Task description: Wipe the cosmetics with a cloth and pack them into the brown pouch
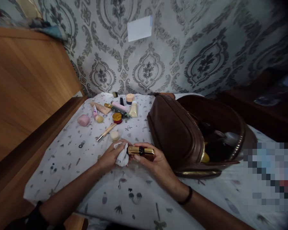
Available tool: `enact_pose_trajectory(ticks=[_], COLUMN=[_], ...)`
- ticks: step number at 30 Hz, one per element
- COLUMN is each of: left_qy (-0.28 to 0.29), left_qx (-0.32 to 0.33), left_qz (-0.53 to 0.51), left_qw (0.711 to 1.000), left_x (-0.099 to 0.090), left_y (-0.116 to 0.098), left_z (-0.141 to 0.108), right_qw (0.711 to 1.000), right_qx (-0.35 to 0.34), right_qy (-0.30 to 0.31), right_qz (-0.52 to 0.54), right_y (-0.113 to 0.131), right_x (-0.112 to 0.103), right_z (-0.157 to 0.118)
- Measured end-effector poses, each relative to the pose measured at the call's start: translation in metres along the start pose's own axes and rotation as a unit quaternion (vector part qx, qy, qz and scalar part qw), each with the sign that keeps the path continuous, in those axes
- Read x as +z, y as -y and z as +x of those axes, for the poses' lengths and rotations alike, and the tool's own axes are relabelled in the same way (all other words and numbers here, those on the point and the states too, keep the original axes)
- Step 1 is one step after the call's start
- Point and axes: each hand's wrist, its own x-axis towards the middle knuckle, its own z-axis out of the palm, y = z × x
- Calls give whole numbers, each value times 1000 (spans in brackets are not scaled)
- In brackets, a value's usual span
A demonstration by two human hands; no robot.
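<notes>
My right hand [156, 161] is closed round a gold and black cosmetic tube [141, 151], held level above the cloth. At the tube's left end, my left hand [112, 156] grips a crumpled white wipe [122, 156] that meets the tube. The fingertips under the wipe are partly hidden. Just beyond my left hand sits a small cream-coloured round jar [114, 136]. A slim gold and silver tube [106, 132] lies behind it. To the right of my right hand stands a brown leather bag [175, 134], unzipped, with dark contents inside.
Several cosmetics lie at the back: a pink sponge [83, 120], an amber-lidded red jar [117, 118], a cream squeeze tube [133, 109] and a peach jar [130, 98]. A wooden cabinet [31, 73] rises at left, and a patterned wall [148, 70] closes the back.
</notes>
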Motion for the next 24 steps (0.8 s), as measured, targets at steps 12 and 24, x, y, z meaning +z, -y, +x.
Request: enact_pose_trajectory(ticks=[12,24], left_qy=[-4,-9], left_qx=[-5,159], left_qz=[-7,307], left_qw=[1000,938], left_x=[-4,-8], left_y=[6,0], left_z=[1,3], right_qw=[998,973], right_qx=[0,-93], right_qy=[16,38], right_qz=[-66,-207], right_y=[4,10], right_x=[-4,-5], right_z=[-1,-3])
